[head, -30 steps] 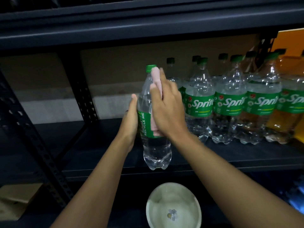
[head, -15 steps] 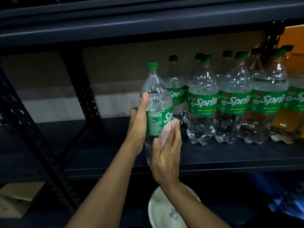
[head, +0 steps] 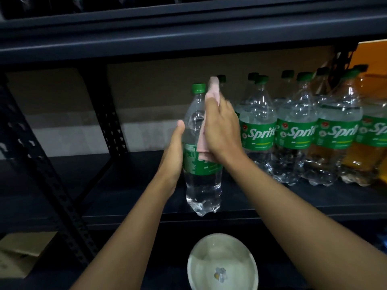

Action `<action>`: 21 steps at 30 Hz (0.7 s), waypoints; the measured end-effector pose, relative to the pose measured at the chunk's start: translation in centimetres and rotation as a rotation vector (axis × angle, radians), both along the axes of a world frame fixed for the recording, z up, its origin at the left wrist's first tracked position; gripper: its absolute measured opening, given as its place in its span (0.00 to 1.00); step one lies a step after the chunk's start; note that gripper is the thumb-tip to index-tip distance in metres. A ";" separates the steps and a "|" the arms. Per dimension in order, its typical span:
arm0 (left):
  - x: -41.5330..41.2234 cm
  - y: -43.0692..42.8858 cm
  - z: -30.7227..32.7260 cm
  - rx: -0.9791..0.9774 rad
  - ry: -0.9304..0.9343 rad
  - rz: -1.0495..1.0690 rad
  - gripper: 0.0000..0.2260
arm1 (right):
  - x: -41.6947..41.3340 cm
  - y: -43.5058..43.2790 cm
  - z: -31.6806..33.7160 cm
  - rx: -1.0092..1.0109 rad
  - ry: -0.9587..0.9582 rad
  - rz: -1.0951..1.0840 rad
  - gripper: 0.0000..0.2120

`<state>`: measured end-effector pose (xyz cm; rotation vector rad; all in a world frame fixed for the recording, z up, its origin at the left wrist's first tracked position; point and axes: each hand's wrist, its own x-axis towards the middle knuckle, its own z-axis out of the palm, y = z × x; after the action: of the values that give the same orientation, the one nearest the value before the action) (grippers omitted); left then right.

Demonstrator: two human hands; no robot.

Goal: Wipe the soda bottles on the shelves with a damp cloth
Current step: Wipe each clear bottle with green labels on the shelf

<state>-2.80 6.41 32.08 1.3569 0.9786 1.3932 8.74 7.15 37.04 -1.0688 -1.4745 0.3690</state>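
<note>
Head camera looks at a big dark shelf [head: 125, 195] where a row of Sprite bottles [head: 257, 130] stands on the right, most full of clear drink and the far right ones [head: 366, 160] holding orange drink. One Sprite bottle [head: 202, 189] with clear drink inside is upright at the shelf's front edge, left of the row, and a white bowl [head: 201, 252] with a small flower on its bottom sits lower down. The left hand [head: 173, 160] is wrapped round this bottle's label, and the right hand [head: 222, 130] holds a pink cloth [head: 202, 147] between thumb and fingers, flat against the bottle's top half.
</note>
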 end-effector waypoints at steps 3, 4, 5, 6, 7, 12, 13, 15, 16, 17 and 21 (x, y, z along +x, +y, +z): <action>0.4 -0.3 0.0 -0.034 0.031 -0.018 0.32 | -0.6 0.2 -0.8 0.065 0.011 -0.071 0.26; 0.5 -0.3 -0.3 -0.034 0.047 -0.007 0.36 | -1.1 -0.1 -1.9 0.125 0.022 -0.111 0.28; 0.6 0.0 -0.7 -0.033 0.053 0.016 0.41 | -1.5 -0.5 -3.2 0.198 0.025 -0.155 0.28; 0.6 0.2 -1.0 -0.035 0.040 0.030 0.44 | -2.0 -0.7 -4.7 0.267 0.015 -0.200 0.27; 0.5 0.6 -1.4 -0.042 0.031 0.036 0.44 | -2.3 -0.9 -6.4 0.319 -0.002 -0.241 0.27; 0.4 1.3 -1.8 -0.089 -0.008 -0.031 0.43 | -2.8 -2.5 -15.1 0.290 -0.005 -0.219 0.31; 0.4 1.4 -1.8 -0.080 -0.024 -0.031 0.43 | -2.7 -3.0 -16.5 0.249 -0.003 -0.191 0.31; 0.3 1.7 -2.0 -0.071 -0.057 0.014 0.47 | -2.5 -3.9 -18.2 0.158 0.019 -0.135 0.31; 0.3 1.7 -2.1 -0.064 -0.067 0.032 0.48 | -2.4 -4.2 -18.5 0.124 0.022 -0.116 0.31; 0.3 1.8 -2.2 -0.069 -0.064 0.047 0.49 | -2.2 -4.3 -18.4 0.109 0.018 -0.108 0.30; -0.2 1.7 -2.1 -0.133 -0.052 0.009 0.46 | -1.8 -3.3 -14.0 0.167 0.042 -0.098 0.29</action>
<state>-3.05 8.11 30.01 1.2138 1.0259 1.3393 6.95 3.85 23.00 -0.9901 -1.3847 0.1943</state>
